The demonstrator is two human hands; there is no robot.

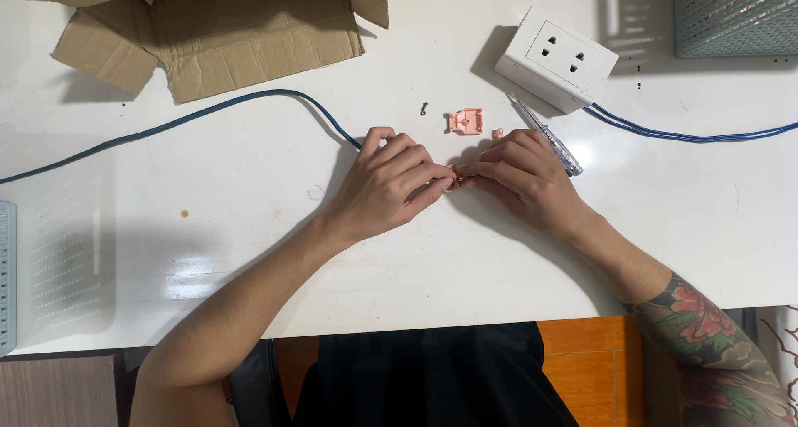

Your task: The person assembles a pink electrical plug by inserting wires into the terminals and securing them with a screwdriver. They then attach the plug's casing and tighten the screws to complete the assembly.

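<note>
1. Nearest: white table (249, 252), forearms lying on it, both hands meeting near its middle.
2. Left hand (386, 182): fingers curled narrow, closed in a pinch on the small part (455, 176), brownish and mostly hidden; blue cable (208, 111) running in under this hand from the left.
3. Right hand (519, 174): likewise closed, fingertips pinching the same small part from the other side. Judged: fine fingertip work at the cable's end, in mid-step; further handling calls for a steady pinch and small, exact turns.
4. Just beyond the hands: pink cover piece (465, 121), pink clip (497, 133), loose screw (423, 107), tester screwdriver (549, 138) beside the right hand.
5. Farther: white socket box (557, 57), open cardboard box (233, 28), grey basket (736, 16).
</note>
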